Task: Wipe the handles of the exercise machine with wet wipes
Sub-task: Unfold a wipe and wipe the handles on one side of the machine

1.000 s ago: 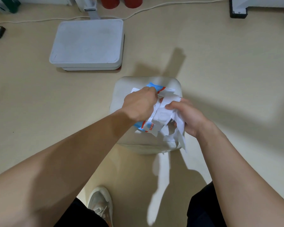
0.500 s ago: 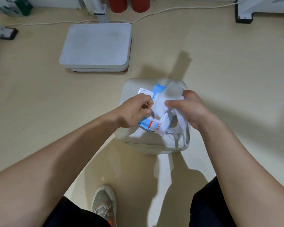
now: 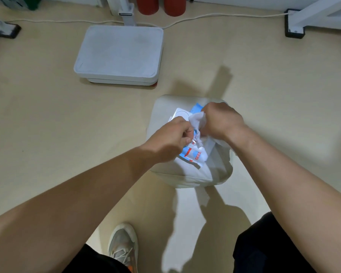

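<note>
I'm seeing a white wet wipe (image 3: 198,120), and the wipe pack (image 3: 191,155) is light blue and white with red-orange print. The stool (image 3: 161,115) is pale grey-cream, the floor (image 3: 47,115) beige. At the floor's far edge there's a light grey platform (image 3: 118,52) and two red cylinders (image 3: 147,4). At the near edge I see a grey shoe (image 3: 122,241) with an orange trim and black shorts (image 3: 264,249).

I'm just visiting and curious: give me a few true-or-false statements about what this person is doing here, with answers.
1. The left hand holds a blue-and-white wipe pack on a pale cushioned stool. True.
2. The right hand grips a crumpled white wipe. True.
3. Two red cylinders stand on the grey flat platform. False: the red cylinders stand on the floor beyond the grey flat platform.
4. A machine handle is being wiped. False: both hands are over the stool.
</note>
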The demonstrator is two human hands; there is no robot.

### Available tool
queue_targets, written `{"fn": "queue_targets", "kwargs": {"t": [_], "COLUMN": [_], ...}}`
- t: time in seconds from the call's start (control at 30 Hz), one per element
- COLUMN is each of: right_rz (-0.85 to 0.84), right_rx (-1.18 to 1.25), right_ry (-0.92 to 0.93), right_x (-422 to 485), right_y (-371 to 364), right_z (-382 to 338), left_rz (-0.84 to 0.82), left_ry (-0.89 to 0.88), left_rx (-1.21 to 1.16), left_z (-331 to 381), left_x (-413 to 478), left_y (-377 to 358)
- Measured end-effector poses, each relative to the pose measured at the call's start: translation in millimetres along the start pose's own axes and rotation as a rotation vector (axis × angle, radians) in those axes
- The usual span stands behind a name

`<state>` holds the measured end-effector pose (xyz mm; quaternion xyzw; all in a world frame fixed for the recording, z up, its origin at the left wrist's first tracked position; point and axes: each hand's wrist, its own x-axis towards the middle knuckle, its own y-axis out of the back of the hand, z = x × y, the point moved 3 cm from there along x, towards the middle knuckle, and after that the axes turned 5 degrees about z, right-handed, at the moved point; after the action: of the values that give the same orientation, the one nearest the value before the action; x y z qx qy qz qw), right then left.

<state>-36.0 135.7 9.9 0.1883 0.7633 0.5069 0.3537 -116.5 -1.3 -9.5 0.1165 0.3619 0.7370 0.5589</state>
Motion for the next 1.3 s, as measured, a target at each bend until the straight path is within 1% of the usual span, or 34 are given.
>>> {"fn": "queue_targets", "kwargs": {"t": [0.1, 0.23, 0.33, 0.47, 0.6, 0.7, 0.8, 0.87, 0.97, 1.13, 1.3], "right_rz": [-0.088, -0.122, -0.090, 0.000, 0.034, 0.013, 0.017, 0.017, 0.062, 0.089, 0.064], "right_rx": [0.040, -0.034, -0.024, 0.105, 0.216, 0.255, 0.275, 0.336, 0.392, 0.234, 0.077], "right_ry": [-0.029, -0.014, -0.006, 0.024, 0.088, 0.076, 0.124, 0.147, 0.205, 0.364, 0.375], "right_x": [7, 6, 7, 0, -7, -7, -8, -10, -13, -21, -32], "right_y": [-1, -4, -9, -19, -20, -18, -18, -16, -10, -10, -12], "right_z": [7, 6, 1, 5, 18, 23, 27, 30, 37, 38, 38], "left_rz": [0.049, 0.145, 0.174, 0.188, 0.206, 0.209, 0.223, 0.225, 0.210, 0.153, 0.137], "left_ry": [0.033, 0.071, 0.100, 0.048, 0.052, 0.035, -0.033, -0.048, -0.058, -0.098, -0.099], "left_rx": [-0.014, -0.035, -0.037, 0.036, -0.020, 0.044, 0.144, 0.182, 0.224, 0.345, 0.476], "left_z": [-2, -2, -3, -1, 0, 1, 1, 0, 2, 9, 18], "left_x": [-2, -3, -6, -8, -6, -4, -3, -2, -1, 2, 4], "left_y": [-6, -15, -21, -23, -19, -20, -24, -25, -24, -22, -24]}}
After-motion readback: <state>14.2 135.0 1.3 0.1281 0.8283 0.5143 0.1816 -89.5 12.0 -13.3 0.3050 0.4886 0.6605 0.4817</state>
